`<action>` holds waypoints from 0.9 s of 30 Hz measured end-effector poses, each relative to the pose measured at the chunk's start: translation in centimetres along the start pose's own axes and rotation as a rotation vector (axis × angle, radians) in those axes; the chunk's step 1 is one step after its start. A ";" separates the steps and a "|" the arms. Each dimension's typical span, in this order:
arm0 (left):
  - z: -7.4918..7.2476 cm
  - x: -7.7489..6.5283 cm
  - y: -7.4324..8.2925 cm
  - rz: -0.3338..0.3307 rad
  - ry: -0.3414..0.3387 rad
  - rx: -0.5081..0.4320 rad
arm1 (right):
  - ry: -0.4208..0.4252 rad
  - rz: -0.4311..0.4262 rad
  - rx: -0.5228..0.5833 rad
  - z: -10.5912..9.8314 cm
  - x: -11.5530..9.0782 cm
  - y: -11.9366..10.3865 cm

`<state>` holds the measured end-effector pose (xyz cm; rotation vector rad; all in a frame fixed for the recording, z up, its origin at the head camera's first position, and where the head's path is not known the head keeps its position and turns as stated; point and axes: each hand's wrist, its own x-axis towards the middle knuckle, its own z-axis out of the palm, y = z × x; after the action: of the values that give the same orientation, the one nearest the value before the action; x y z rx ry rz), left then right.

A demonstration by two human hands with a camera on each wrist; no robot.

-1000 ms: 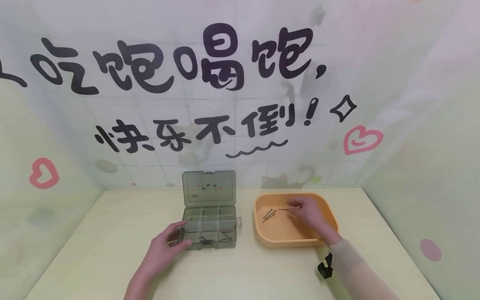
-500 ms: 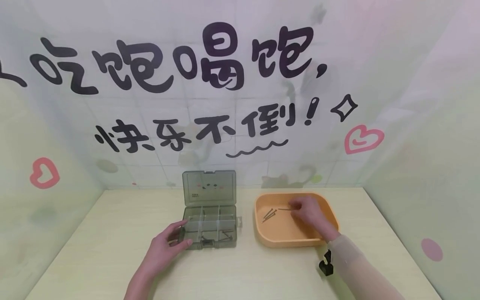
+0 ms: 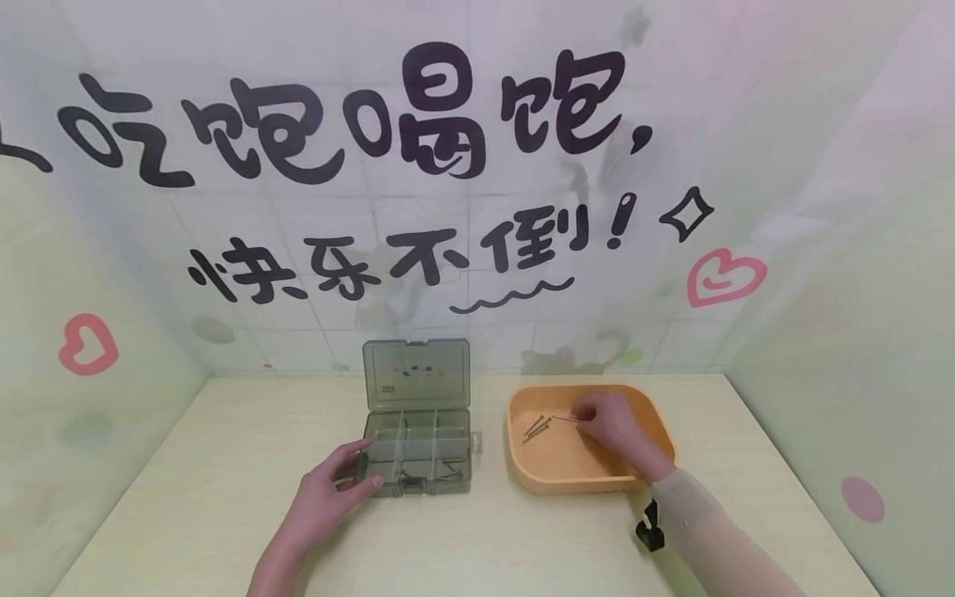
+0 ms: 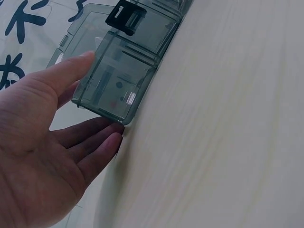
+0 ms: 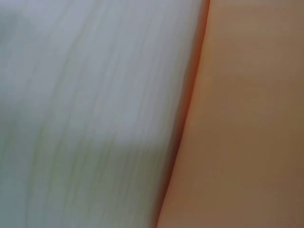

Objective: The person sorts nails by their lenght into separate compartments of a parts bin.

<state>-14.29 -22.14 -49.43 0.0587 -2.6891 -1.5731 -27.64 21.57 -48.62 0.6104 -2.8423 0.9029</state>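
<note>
Metal nail [image 3: 564, 419], seemingly, in right hand [image 3: 613, 424]

in the head view, the right hand [image 3: 612, 421] hides the three o'clock end of a thin metal piece [image 3: 564, 418], too small to call nail or screw! small print [image 3: 388, 389] at the lid's [image 3: 416, 352] eight o'clock, unreadable! the sleeve [image 3: 719, 531] runs off toward five o'clock! right wrist view: blurred orange tray [image 5: 247, 114], cut off at three o'clock! left wrist view: box [image 4: 118, 71] clipped at twelve!

The head view is bright, right wrist's blurred.
</note>
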 end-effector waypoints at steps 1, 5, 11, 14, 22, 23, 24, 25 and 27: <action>0.0 0.0 0.0 0.000 0.001 -0.001 | -0.003 0.004 -0.005 0.0 0.0 0.0; -0.1 0.0 0.0 0.002 0.002 -0.006 | -0.011 0.010 -0.015 0.0 0.1 -0.1; -0.1 -0.1 0.0 0.005 0.003 -0.008 | -0.030 0.033 -0.006 0.1 0.1 -0.3; 0.0 -0.1 0.0 0.003 0.003 -0.011 | -0.041 0.028 -0.022 0.1 0.1 -0.4; 0.0 -0.1 0.0 0.013 0.004 -0.025 | -0.050 -0.016 -0.052 0.0 0.1 -0.8; 0.0 -0.1 0.0 0.012 0.003 -0.025 | -0.055 -0.016 -0.049 0.0 0.1 -0.8; 0.0 -0.1 0.0 0.011 0.003 -0.025 | -0.058 -0.014 -0.044 0.0 0.0 -0.9; 0.0 -0.1 0.0 0.010 0.002 -0.026 | -0.064 -0.006 -0.039 0.0 0.0 -0.9; 0.0 -0.1 0.1 0.008 0.001 -0.024 | -0.073 0.004 -0.029 0.0 -0.1 -0.9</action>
<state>-14.17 -22.11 -49.37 0.0482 -2.6655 -1.6029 -27.24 20.94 -48.17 0.6478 -2.9167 0.8560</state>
